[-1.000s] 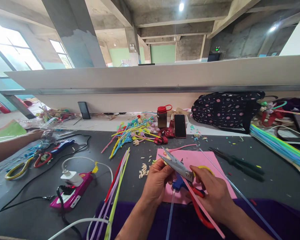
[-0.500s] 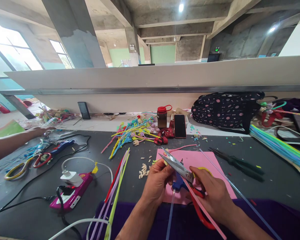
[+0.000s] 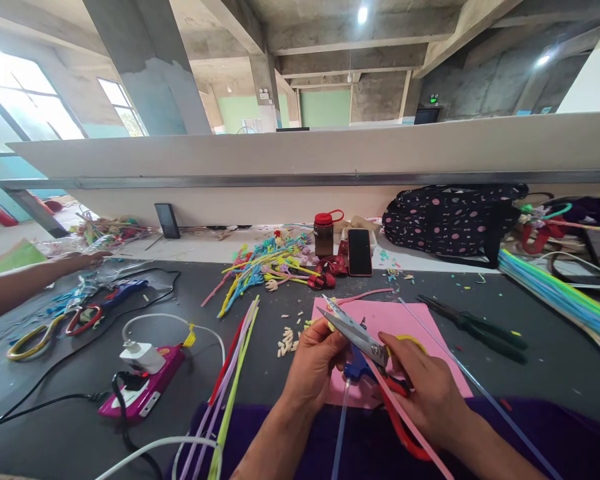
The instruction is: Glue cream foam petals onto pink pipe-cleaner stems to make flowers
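Observation:
My right hand is closed around the red and yellow handles of a pair of scissors, whose blades point up and left. Those blades reach over the fingertips of my left hand, which is closed in a pinch. A small pale yellow bit shows at the pinch; the rest of what it holds is hidden. A pink fuzzy stem slants from under the scissors past my right hand. Below the hands, a blue glue gun with a translucent glue stick lies on a pink sheet.
Small cream pieces lie left of my hands, beside long coloured stems. Behind are a stem pile, a bottle and a phone. Dark-handled pliers lie right. Far left: another person's arm, a power strip.
My hands and the scissors hold nearly the same pose throughout. At far left, the other person's hand has lifted and moved slightly away across the plastic.

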The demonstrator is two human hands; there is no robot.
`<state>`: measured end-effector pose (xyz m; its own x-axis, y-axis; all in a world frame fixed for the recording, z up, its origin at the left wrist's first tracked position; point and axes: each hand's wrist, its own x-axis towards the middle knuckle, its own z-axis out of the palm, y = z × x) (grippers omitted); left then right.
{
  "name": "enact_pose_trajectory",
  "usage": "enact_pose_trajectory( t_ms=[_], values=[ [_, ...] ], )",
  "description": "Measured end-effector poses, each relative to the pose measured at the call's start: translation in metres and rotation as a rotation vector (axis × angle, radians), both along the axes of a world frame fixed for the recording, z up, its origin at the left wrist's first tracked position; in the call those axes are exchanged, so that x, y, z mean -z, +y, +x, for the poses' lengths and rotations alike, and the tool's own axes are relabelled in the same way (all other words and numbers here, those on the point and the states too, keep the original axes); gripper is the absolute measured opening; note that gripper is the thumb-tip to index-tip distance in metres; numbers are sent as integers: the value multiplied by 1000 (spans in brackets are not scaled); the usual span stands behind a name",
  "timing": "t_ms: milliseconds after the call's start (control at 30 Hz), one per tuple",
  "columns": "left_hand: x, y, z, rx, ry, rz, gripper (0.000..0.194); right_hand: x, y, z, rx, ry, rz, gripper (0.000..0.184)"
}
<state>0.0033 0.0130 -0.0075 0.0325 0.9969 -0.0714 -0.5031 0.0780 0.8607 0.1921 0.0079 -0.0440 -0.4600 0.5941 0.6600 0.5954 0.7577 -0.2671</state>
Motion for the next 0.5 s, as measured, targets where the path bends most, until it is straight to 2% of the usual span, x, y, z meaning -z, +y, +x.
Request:
enact_pose_trajectory(
  t_ms=[500],
  values=[
    [-3, -1, 0, -18, 20, -9, 26, 1, -1, 2, 16, -48, 31, 69]
  ],
)
